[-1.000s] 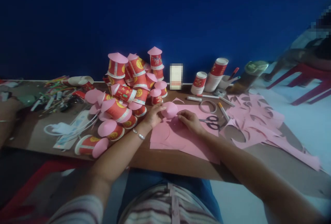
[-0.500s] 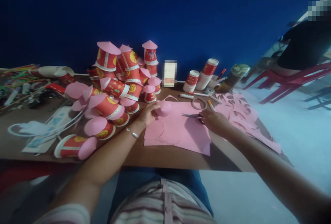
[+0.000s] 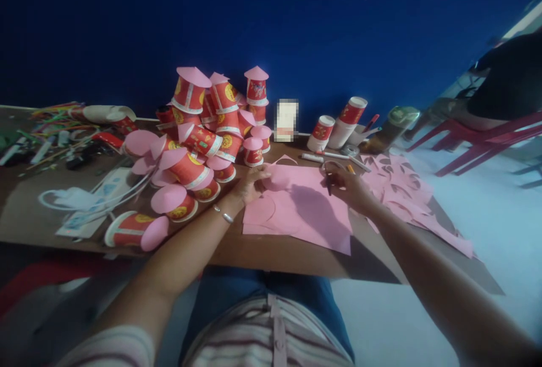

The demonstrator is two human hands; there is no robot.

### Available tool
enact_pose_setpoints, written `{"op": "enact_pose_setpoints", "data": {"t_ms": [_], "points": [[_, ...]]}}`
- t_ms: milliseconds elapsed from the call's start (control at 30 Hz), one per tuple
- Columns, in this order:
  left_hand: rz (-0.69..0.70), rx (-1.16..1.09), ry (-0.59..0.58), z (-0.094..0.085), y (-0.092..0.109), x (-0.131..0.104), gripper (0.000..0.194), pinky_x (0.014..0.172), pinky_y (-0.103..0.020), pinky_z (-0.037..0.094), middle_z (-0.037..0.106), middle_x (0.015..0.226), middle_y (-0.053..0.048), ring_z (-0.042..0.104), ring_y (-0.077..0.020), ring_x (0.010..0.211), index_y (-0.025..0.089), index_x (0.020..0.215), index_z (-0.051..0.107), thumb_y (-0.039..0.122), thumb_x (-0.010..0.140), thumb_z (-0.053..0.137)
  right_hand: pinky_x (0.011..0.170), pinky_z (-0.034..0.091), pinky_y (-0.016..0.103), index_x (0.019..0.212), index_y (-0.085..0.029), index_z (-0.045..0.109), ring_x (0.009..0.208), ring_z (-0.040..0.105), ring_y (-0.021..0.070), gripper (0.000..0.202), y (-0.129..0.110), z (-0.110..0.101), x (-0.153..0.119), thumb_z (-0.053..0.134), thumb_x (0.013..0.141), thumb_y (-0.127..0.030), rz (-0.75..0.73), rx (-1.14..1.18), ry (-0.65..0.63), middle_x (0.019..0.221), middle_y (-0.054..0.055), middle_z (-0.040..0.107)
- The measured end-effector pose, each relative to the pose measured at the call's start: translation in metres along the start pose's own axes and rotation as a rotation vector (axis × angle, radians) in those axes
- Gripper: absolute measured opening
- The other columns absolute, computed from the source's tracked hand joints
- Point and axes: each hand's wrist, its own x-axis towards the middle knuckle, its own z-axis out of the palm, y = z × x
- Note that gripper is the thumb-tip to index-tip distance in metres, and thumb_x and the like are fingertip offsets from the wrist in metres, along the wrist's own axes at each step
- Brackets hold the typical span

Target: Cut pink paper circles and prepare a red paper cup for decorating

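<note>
My left hand [image 3: 255, 183], wearing a bracelet, pinches the edge of a round pink paper piece [image 3: 279, 179] above a stack of pink paper sheets [image 3: 305, 217]. My right hand [image 3: 349, 186] is closed round dark-handled scissors [image 3: 329, 186] over the right side of the sheets; fingers hide most of them, and the blades are hard to make out. Curved outlines show on the sheets' left part. Just behind my right hand lies a tape roll [image 3: 328, 165], partly covered.
Red paper cups with pink cone tops [image 3: 186, 166] are heaped on the left, beside a power strip [image 3: 95, 203]. Pink paper scraps [image 3: 398, 186] cover the table's right. Cups [image 3: 353, 113], markers [image 3: 312, 157] and a bottle [image 3: 396, 127] stand or lie behind. A person sits at far right.
The scissors have swung from pointing left to pointing down toward me, and my right hand has lifted slightly. A shadow now falls across the sheets. The view has shifted a little.
</note>
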Motion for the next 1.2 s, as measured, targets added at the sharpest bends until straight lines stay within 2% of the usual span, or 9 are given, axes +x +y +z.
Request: {"op": "enact_pose_setpoints", "data": {"t_ms": [67,133,200,333,433,533,733,867,1200], "points": [[-0.021,0.008,-0.014,0.0,0.0,-0.001,0.027,0.063,-0.022,0.045,0.064,0.071,0.002,0.057,-0.0099,0.066,0.015,0.071,0.063,0.019,0.059,0.086,0.075,0.059,0.038,0.128,-0.017,0.064,0.083,0.071,0.0227,0.049,-0.006,0.014,0.004,0.067,0.086,-0.043,-0.034,0.173,-0.057,0.091,0.008,0.073],[-0.042,0.023,-0.025,0.0,0.001,-0.002,0.028,0.059,-0.021,0.043,0.062,0.068,0.002,0.056,-0.0093,0.063,0.015,0.068,0.061,0.02,0.059,0.087,0.071,0.056,0.033,0.126,-0.016,0.067,0.08,0.067,0.0195,0.055,-0.015,0.028,0.008,0.075,0.081,-0.047,-0.009,0.363,-0.143,0.089,0.007,0.072],[-0.059,0.032,-0.035,-0.001,0.002,-0.003,0.028,0.055,-0.02,0.041,0.061,0.066,0.003,0.054,-0.0089,0.06,0.015,0.068,0.061,0.02,0.06,0.087,0.067,0.052,0.029,0.121,-0.016,0.071,0.077,0.062,0.0169,0.057,-0.023,0.039,0.011,0.08,0.077,-0.05,0.026,0.413,-0.195,0.09,0.006,0.07],[-0.05,-0.023,-0.002,-0.004,0.002,-0.001,0.024,0.058,-0.021,0.044,0.064,0.071,0.002,0.058,-0.0098,0.064,0.015,0.075,0.065,0.017,0.06,0.084,0.063,0.046,0.028,0.118,-0.016,0.076,0.071,0.055,0.0146,0.053,-0.033,0.048,0.014,0.077,0.08,-0.053,0.07,0.446,-0.234,0.083,0.003,0.066],[-0.032,-0.074,0.043,-0.007,-0.001,0.002,0.025,0.066,-0.022,0.047,0.068,0.077,0.001,0.061,-0.011,0.07,0.014,0.081,0.068,0.016,0.061,0.083,0.061,0.044,0.028,0.115,-0.016,0.078,0.067,0.051,0.0139,0.052,-0.032,0.053,0.014,0.078,0.079,-0.054,0.096,0.44,-0.274,0.078,0.002,0.064],[-0.023,-0.08,0.073,-0.009,-0.003,0.005,0.025,0.066,-0.024,0.046,0.067,0.077,0.001,0.061,-0.0116,0.07,0.014,0.082,0.069,0.016,0.061,0.082,0.056,0.04,0.026,0.12,-0.016,0.078,0.063,0.047,0.0127,0.061,-0.027,0.058,0.014,0.078,0.078,-0.06,0.132,0.455,-0.303,0.073,0.001,0.061],[-0.061,-0.019,0.035,-0.008,-0.001,0.005,0.024,0.057,-0.023,0.042,0.06,0.068,0.003,0.055,-0.0101,0.061,0.016,0.074,0.062,0.02,0.062,0.083,0.054,0.039,0.025,0.124,-0.015,0.077,0.063,0.046,0.0131,0.069,-0.018,0.062,0.013,0.077,0.077,-0.066,0.156,0.515,-0.331,0.073,0.001,0.059],[-0.077,0.024,0.034,-0.01,0.001,0.005,0.028,0.055,-0.021,0.042,0.057,0.065,0.004,0.053,-0.0088,0.059,0.017,0.069,0.057,0.019,0.061,0.084,0.051,0.036,0.024,0.123,-0.016,0.077,0.061,0.043,0.0121,0.066,-0.015,0.061,0.011,0.078,0.078,-0.064,0.176,0.539,-0.382,0.071,0.001,0.057],[-0.212,0.07,-0.06,-0.011,0.003,0.002,0.028,0.057,-0.021,0.043,0.06,0.065,0.003,0.055,-0.0085,0.058,0.015,0.07,0.059,0.017,0.061,0.086,0.048,0.03,0.023,0.113,-0.016,0.079,0.057,0.039,0.0102,0.056,-0.011,0.056,0.009,0.077,0.081,-0.062,0.181,0.555,-0.462,0.066,-0.001,0.055]]}}
